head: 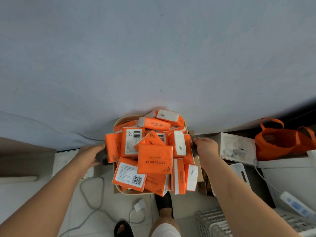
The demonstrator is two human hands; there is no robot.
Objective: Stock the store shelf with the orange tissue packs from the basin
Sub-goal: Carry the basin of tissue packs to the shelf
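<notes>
Tissue packs (154,159) bury the basin (117,121) — gripping fingers (197,140) half hidden.

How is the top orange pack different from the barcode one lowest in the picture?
The top pack shows a plain orange face reading COTTON TISSUE; the barcode pack shows a white label with small print. The top pack lies uncovered on the pile; the barcode pack is partly under it, at the basin's near left corner. Both are orange tissue packs in the basin.

light: dim, even, bluish | shadows: soft | edges: strong wide-angle bending | focus: slightly soft
</notes>
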